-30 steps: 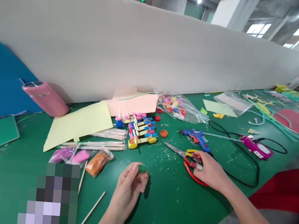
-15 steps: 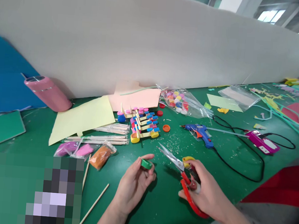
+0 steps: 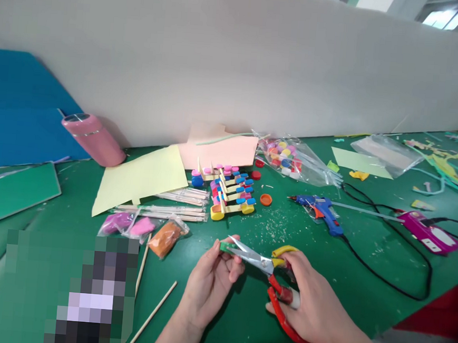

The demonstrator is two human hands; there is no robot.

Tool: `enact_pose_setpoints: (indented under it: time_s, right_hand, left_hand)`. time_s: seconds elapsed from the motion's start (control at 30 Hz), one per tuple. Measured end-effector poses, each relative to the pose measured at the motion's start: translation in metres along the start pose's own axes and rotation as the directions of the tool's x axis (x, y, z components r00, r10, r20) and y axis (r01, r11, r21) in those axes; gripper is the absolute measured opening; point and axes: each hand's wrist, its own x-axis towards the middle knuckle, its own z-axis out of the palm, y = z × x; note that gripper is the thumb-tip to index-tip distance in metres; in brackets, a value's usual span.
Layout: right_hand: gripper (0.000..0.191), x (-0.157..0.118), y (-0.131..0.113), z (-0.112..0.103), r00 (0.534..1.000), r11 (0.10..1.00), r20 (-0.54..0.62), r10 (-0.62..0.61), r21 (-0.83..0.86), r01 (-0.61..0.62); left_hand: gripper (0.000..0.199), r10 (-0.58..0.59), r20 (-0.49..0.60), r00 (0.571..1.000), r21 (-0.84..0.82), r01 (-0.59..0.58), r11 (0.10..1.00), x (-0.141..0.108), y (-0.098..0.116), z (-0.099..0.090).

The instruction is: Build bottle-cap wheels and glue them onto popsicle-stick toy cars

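Between the thumb and fingers of my left hand (image 3: 210,281) is a small green bottle cap (image 3: 226,247). My right hand (image 3: 310,299) grips scissors (image 3: 259,261) with red and yellow handles. The scissor blades are parted and their tips reach the cap; whether one blade lies inside its rim I cannot make out for sure. Beyond my hands sits a cluster of small wooden-stick pieces with coloured caps (image 3: 231,190). An orange cap (image 3: 266,200) lies alone just right of it.
A blue glue gun (image 3: 321,208) lies to the right, its cord running near a purple power strip (image 3: 428,232). Packets of clay (image 3: 166,239), wooden sticks (image 3: 150,316) and yellow paper (image 3: 143,178) lie left. Behind are a pink tumbler (image 3: 94,139) and a bag of caps (image 3: 285,157).
The scissors have moved left and their blades have come up to the green cap. My left hand still pinches the cap. The whole view has shifted slightly.
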Motion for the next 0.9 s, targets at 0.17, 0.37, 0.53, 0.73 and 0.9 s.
enact_pose_setpoints:
  time_s: [0.17,0.37,0.53,0.73,0.9]
  right_hand:
    - [0.058,-0.002,0.004,0.001,0.999,0.999,0.045,-0.008,-0.041,0.01]
    - [0.047,0.001,-0.001,-0.003,0.996,0.998,0.086,-0.016,-0.065,0.022]
    - [0.027,0.003,-0.004,-0.007,0.988,0.989,0.155,0.023,-0.145,0.0]
    - [0.033,0.0,-0.002,-0.001,0.992,0.987,0.122,0.026,-0.159,-0.006]
    - [0.03,-0.002,-0.001,0.004,1.0,0.992,0.018,0.011,-0.125,-0.008]
  left_hand:
    - [0.03,0.005,0.021,1.0,0.019,-0.006,1.0,-0.001,-0.001,0.001]
    - [0.031,-0.016,0.042,0.999,0.047,0.014,0.999,-0.002,-0.001,0.001]
    - [0.033,0.001,0.025,1.0,0.113,-0.004,0.994,-0.001,-0.001,0.0]
    - [0.031,0.045,-0.035,0.998,0.11,-0.041,0.993,-0.002,-0.002,0.001]
    - [0.025,0.131,-0.013,0.991,0.144,-0.128,0.981,-0.001,-0.004,0.0]
